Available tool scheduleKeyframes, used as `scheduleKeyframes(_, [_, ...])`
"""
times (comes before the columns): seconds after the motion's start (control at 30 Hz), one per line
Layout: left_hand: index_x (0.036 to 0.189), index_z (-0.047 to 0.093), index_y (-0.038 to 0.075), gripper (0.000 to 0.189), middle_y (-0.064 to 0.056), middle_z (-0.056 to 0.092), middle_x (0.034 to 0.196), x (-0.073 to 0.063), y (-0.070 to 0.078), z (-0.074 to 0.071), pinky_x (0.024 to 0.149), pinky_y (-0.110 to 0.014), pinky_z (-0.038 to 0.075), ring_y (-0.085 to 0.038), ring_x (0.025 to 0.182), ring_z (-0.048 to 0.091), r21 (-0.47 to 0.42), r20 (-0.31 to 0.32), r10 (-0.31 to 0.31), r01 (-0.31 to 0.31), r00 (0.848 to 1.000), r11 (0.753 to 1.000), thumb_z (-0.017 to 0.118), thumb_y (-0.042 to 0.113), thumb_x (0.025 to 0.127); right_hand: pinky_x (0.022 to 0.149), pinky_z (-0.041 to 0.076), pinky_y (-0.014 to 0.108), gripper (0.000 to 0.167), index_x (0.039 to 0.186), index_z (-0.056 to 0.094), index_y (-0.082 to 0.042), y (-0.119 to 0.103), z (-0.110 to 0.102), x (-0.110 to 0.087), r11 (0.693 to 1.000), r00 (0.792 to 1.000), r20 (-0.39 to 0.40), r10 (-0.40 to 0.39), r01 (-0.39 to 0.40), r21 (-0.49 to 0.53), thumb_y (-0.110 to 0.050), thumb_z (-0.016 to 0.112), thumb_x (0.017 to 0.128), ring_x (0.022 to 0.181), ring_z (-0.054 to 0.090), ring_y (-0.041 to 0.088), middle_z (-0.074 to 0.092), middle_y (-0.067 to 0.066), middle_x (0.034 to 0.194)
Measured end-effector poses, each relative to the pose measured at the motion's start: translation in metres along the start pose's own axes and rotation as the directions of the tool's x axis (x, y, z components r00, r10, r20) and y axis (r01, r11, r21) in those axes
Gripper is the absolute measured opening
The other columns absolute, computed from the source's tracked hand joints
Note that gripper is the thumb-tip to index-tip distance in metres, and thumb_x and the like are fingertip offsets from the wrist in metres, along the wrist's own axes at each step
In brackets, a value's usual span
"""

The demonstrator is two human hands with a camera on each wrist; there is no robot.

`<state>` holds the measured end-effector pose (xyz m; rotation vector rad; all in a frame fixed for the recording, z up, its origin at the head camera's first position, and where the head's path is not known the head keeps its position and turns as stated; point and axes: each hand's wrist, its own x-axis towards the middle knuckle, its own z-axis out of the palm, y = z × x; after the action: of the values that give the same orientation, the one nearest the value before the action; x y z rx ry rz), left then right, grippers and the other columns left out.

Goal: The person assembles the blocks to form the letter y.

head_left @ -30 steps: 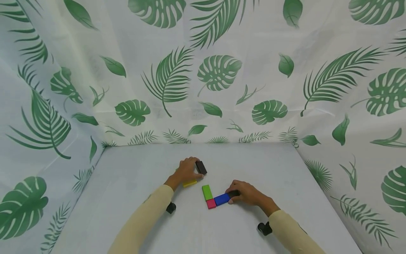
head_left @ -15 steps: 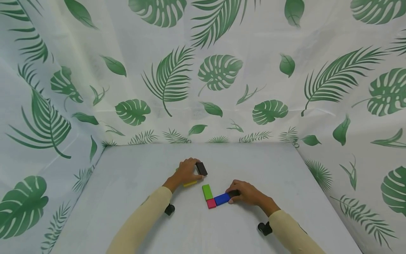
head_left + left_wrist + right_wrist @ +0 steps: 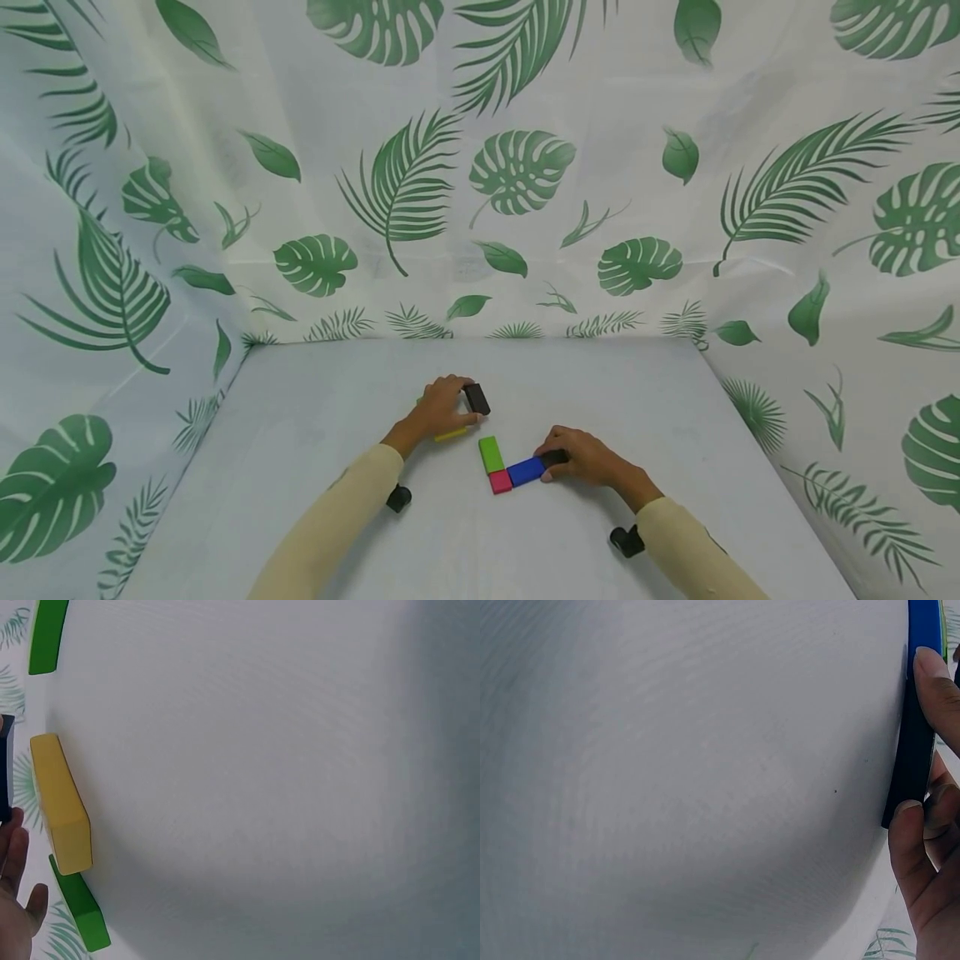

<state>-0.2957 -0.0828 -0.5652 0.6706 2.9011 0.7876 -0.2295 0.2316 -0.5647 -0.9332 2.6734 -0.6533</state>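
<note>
Between thumb and fingers, my left hand (image 3: 437, 408) grips a black block (image 3: 476, 398) toward the far side of the table. Under that hand, a yellow block (image 3: 451, 434) is partly covered; in the left wrist view the yellow block (image 3: 61, 802) has a green block (image 3: 81, 911) by its near end. My right hand (image 3: 587, 456) pinches another black block (image 3: 554, 457), whose end meets a blue block (image 3: 527, 471). The blue block meets a pinkish-red block (image 3: 500, 482), and a light green block (image 3: 491, 455) runs away from that corner, forming an L-like row.
The white tabletop (image 3: 450, 533) is bordered at the back and sides by a leaf-printed white sheet (image 3: 540, 275). Small black wrist cameras hang below both sleeves. Another green block (image 3: 48, 637) stands at the top left of the left wrist view.
My left hand has eased very slightly down with its black block, the forearm shifting a little left. The right hand and the row of blocks hold still.
</note>
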Motion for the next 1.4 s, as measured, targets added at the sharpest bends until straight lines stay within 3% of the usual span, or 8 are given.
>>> scheduleKeyframes(0.37, [0.143,0.052,0.011,0.068,-0.01,0.059,0.139,-0.008,0.006,-0.006,0.099,-0.048,0.038,-0.028,0.121,0.054,-0.074,0.017,-0.009,0.01,1.0,0.997,0.074,0.043,0.086,0.087,0.049,0.03,0.035,0.116,0.075,-0.025,0.0,0.001,0.0,1.0,1.0,0.008,0.017,-0.017,-0.002,-0.042,0.077,0.085,0.096,0.054,0.005,0.061,-0.013,0.105])
scheduleKeyframes(0.83, [0.141,0.053,0.006,0.066,-0.012,0.06,0.131,-0.014,0.01,-0.007,0.104,-0.045,0.044,-0.027,0.119,0.054,-0.116,0.02,0.071,-0.069,0.997,0.991,0.076,0.037,0.087,0.085,0.048,0.029,0.034,0.115,0.075,-0.024,-0.003,-0.001,0.0,1.0,1.0,0.008,0.025,-0.025,0.0,-0.04,0.078,0.085,0.096,0.053,0.004,0.06,-0.013,0.104])
scheduleKeyframes(1.1, [0.141,0.051,0.008,0.066,-0.01,0.058,0.13,-0.016,0.011,-0.005,0.101,-0.041,0.047,-0.024,0.117,0.055,-0.125,0.048,0.049,-0.043,0.998,0.991,0.077,0.035,0.087,0.086,0.049,0.03,0.033,0.114,0.076,-0.023,-0.003,-0.002,-0.001,1.0,1.0,0.003,0.028,-0.028,0.003,-0.037,0.08,0.085,0.095,0.054,0.004,0.061,-0.013,0.103])
scheduleKeyframes(1.4, [0.14,0.053,0.006,0.065,-0.01,0.059,0.131,-0.02,0.012,-0.003,0.101,-0.042,0.048,-0.024,0.116,0.055,-0.133,0.028,0.044,-0.04,0.999,0.99,0.077,0.032,0.086,0.086,0.05,0.03,0.033,0.114,0.076,-0.022,-0.001,-0.002,0.001,1.0,1.0,-0.002,-0.003,0.003,0.019,-0.037,0.079,0.085,0.094,0.055,0.005,0.061,-0.012,0.101])
